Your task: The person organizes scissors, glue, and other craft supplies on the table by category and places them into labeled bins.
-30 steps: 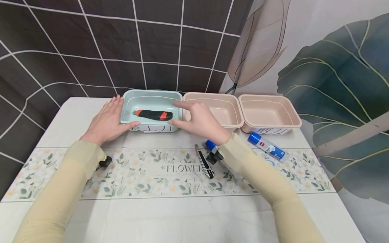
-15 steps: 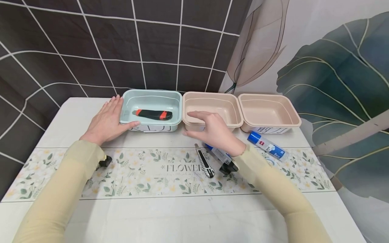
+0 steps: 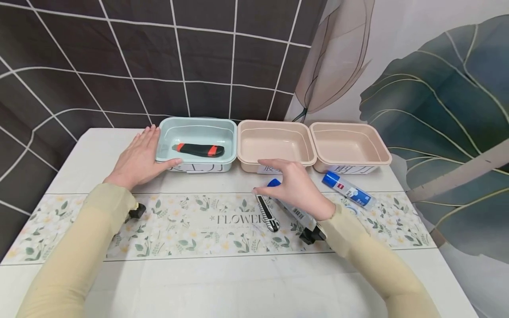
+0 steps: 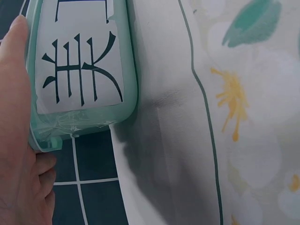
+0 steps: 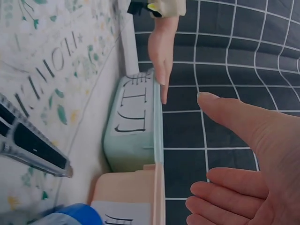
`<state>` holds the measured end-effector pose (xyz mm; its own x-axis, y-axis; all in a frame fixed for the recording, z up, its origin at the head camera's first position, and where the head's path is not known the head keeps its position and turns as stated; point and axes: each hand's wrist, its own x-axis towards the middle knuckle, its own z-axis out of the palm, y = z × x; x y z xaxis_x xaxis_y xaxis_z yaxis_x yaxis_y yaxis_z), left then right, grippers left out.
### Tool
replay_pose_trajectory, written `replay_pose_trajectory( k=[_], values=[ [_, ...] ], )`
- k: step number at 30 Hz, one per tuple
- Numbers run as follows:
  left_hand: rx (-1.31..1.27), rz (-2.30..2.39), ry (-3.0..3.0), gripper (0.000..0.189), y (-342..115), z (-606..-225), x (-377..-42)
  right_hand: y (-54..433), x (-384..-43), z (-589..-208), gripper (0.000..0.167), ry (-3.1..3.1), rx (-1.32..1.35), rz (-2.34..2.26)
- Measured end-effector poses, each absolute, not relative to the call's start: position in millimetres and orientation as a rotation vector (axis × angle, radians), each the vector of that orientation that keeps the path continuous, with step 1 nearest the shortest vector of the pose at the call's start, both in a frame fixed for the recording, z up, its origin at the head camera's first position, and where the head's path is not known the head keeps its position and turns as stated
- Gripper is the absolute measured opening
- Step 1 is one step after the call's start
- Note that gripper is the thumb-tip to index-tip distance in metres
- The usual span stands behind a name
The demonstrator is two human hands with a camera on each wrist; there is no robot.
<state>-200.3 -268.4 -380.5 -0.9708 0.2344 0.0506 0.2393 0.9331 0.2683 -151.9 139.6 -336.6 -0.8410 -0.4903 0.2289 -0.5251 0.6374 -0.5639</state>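
Note:
My left hand [image 3: 135, 161] rests against the left end of a light blue bin [image 3: 195, 128], fingers straight along its side and thumb at the front rim. In that bin lies a black and red utility knife [image 3: 199, 149]. My right hand [image 3: 300, 187] holds nothing; it hovers with thumb and fingers apart over a glue stick [image 3: 302, 215] with a blue cap, which it partly covers. Just left of that lies a silver and black utility knife [image 3: 267, 213], also visible in the right wrist view as a blade holder near the left edge.
Two pink bins, a middle one [image 3: 274, 137] and a right one [image 3: 350, 137], stand in line with the blue bin. Another glue stick [image 3: 350, 190] lies before the right bin. A pale blue loop [image 3: 352, 209] shows partly beside my right sleeve.
My right hand has drawn back from the blue bin, rightward and toward me, past the middle bin to above the glue stick. My left hand stays at the blue bin.

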Motion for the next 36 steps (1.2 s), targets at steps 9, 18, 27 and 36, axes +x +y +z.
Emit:
replay_pose_trajectory(
  k=[9, 18, 27, 36],
  values=[
    [-0.382, -0.439, -3.065, 0.115, -268.5, -380.2, -199.7, 152.2, -133.8, -348.8, 0.073, -2.813, 0.836, 1.005],
    [-0.383, -0.43, -3.069, 0.115, -269.0, -380.9, -200.3, 159.8, -116.1, -358.1, 0.076, -2.889, 0.719, 1.077],
    [-0.384, -0.427, -3.064, 0.115, -269.2, -380.5, -200.0, 164.9, -102.0, -370.2, 0.075, -2.894, 0.656, 1.144],
    [-0.385, -0.43, -3.065, 0.115, -268.8, -380.8, -200.2, 168.5, -88.2, -380.6, 0.077, -2.927, 0.626, 1.188]
  ],
)
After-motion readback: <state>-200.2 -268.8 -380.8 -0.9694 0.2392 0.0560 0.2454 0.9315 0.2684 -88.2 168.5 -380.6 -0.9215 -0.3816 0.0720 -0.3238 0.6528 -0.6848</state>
